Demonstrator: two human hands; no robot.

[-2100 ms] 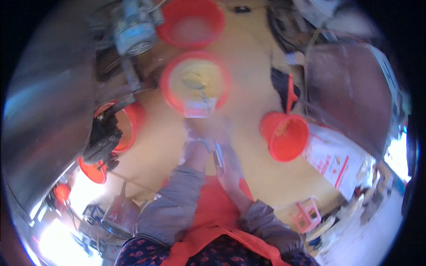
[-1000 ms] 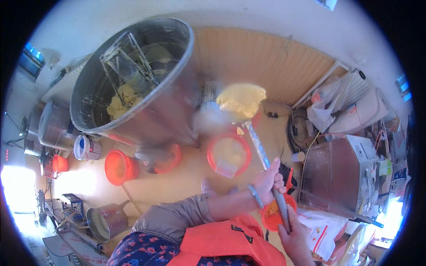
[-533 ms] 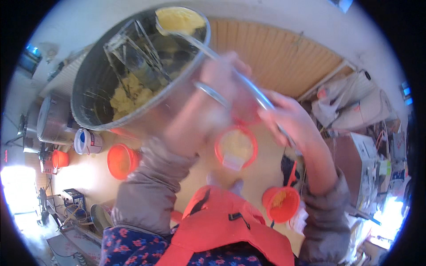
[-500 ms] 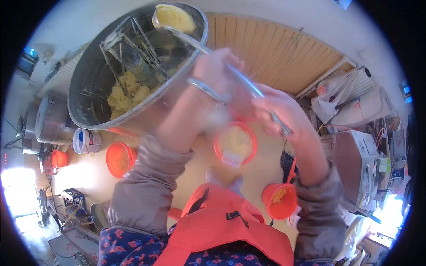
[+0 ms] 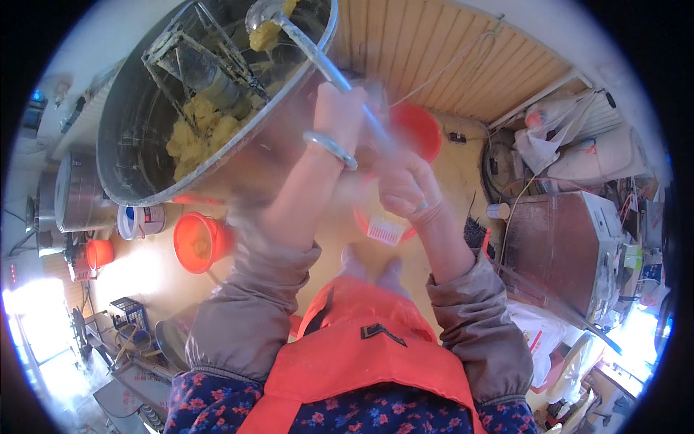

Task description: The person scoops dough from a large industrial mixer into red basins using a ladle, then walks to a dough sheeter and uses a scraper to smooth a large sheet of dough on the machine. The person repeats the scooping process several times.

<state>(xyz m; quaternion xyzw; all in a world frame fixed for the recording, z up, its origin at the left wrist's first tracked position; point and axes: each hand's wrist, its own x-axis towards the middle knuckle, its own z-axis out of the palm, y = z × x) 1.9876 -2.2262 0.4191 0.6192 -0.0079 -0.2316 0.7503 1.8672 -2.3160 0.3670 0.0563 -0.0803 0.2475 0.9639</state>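
My left hand (image 5: pixel 336 116) is closed on the long metal handle of a scoop (image 5: pixel 262 16), a bracelet on its wrist. Lower down the handle, my right hand (image 5: pixel 408 184) is closed on its blurred end. The scoop is tilted over the far rim of a large steel mixing tub (image 5: pixel 124 155), with a lump of soft yellow mixture (image 5: pixel 264 37) hanging from it. More yellow mixture (image 5: pixel 199 130) lies inside the tub around a coated metal beater frame (image 5: pixel 177 61). Below my hands is a red basin (image 5: pixel 358 217) with a white slotted piece on it, partly hidden by my arms.
Another red basin (image 5: pixel 419 126) stands behind my right hand. Red bucket (image 5: pixel 184 239) and white bucket (image 5: pixel 131 224) stand at left. A steel cabinet (image 5: pixel 546 246), white sack (image 5: pixel 531 329) and bagged items (image 5: pixel 542 145) are at right. A panelled wall (image 5: pixel 434 50) rises behind.
The scoop rose from the red basin heaped with yellow mixture and moved over the tub. It has since tipped, its load hanging downward. My right hand has shifted left.
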